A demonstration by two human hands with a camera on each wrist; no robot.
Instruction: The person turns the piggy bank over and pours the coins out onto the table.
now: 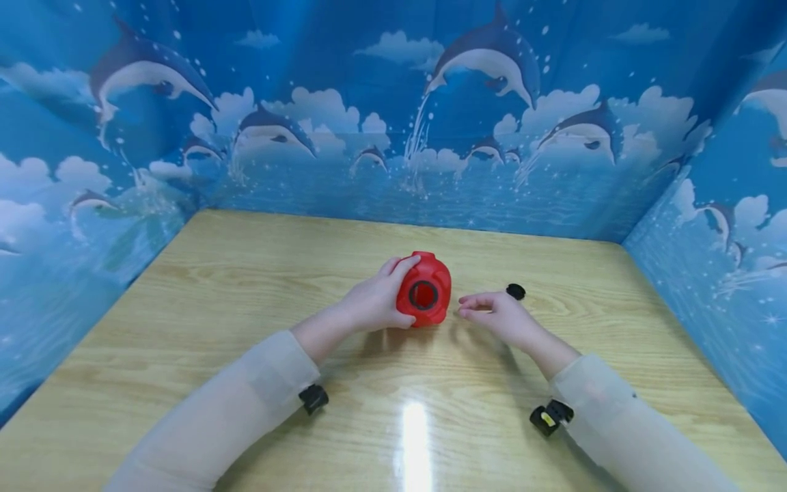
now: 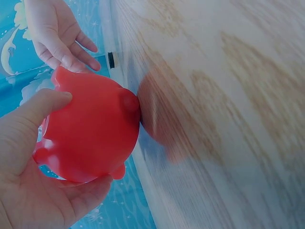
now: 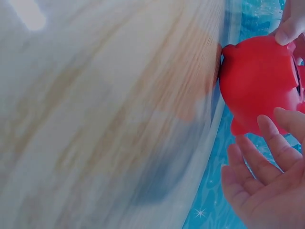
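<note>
A red piggy bank (image 1: pixel 440 298), rounded with short stubby feet, rests on the table with a round, dark-rimmed opening facing up. My left hand (image 1: pixel 371 301) grips it from the left, thumb on the near side and fingers round the far side. In the left wrist view, the bank's smooth body (image 2: pixel 95 124) touches the wooden surface. To its right hovers my right hand (image 1: pixel 501 318), fingers loosely bent with nothing between them. The right wrist view shows those fingers close to the bank (image 3: pixel 259 86); whether they touch it I cannot tell. Just beyond the right hand lies a small round black plug (image 1: pixel 516 292).
The light wooden table (image 1: pixel 246 273) reaches back to a blue dolphin-print curtain (image 1: pixel 344 171), which also runs along both sides. A bright light reflection (image 1: pixel 415 444) shows on the near part of the tabletop. Each wrist carries a small black camera (image 1: pixel 314 398).
</note>
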